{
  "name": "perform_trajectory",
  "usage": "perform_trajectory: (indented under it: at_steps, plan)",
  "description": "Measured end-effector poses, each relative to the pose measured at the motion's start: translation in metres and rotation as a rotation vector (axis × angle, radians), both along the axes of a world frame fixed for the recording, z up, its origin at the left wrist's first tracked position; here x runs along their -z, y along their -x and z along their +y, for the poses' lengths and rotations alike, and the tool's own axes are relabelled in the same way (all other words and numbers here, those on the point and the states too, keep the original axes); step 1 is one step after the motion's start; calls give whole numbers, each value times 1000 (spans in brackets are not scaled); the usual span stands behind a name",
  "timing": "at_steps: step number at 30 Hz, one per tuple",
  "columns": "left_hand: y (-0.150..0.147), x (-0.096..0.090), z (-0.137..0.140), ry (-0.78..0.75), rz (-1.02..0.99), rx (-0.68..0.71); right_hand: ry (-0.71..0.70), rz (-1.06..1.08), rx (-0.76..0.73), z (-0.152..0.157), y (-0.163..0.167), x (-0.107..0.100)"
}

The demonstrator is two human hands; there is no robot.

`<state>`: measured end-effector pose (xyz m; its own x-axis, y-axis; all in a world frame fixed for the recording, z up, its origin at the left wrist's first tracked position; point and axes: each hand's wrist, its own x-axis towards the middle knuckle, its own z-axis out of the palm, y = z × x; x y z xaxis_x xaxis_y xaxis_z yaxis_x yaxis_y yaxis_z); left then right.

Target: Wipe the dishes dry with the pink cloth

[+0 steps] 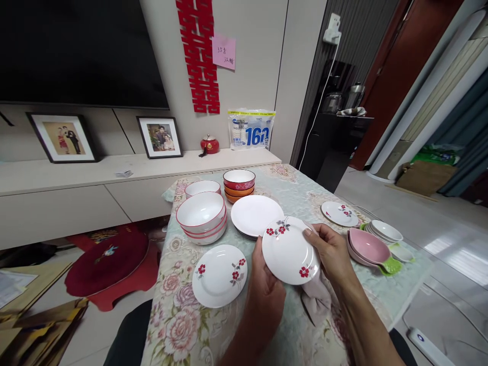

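A small white plate with red flowers [292, 254] is held up over the table, tilted towards me. My left hand [267, 287] grips its left edge, fingers partly hidden beneath it. On the right edge, my right hand [332, 254] has its thumb on top and other fingers behind. A greyish-pink cloth [317, 300] hangs under the plate by my right hand; whether that hand also grips it, I cannot tell. Left of my hands, a similar flowered plate [219, 277] lies flat on the tablecloth. Just behind the held plate is a stack of plain white plates [255, 213].
White bowls with red rims [202, 216] and a red-and-orange bowl stack [239, 185] stand at the back left. To the right are another flowered plate [339, 213], small white dishes [385, 231] and pink bowls with green handles [368, 246]. A red stool [114, 264] stands left.
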<state>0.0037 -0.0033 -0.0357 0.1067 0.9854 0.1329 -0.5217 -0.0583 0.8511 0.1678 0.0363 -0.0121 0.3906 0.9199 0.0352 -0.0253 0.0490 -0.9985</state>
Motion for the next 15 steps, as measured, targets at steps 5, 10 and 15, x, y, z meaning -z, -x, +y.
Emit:
perform_trajectory:
  at_steps: [5,10,15]
  plan:
    - [0,-23,-8,266,-252,185,14,-7,-22,0,7,1]
    - [-2,-22,-9,306,-249,60,26,-169,-79,-1,8,0]
    - [3,-16,-2,324,-170,-30,-34,-354,19,-2,-1,-6]
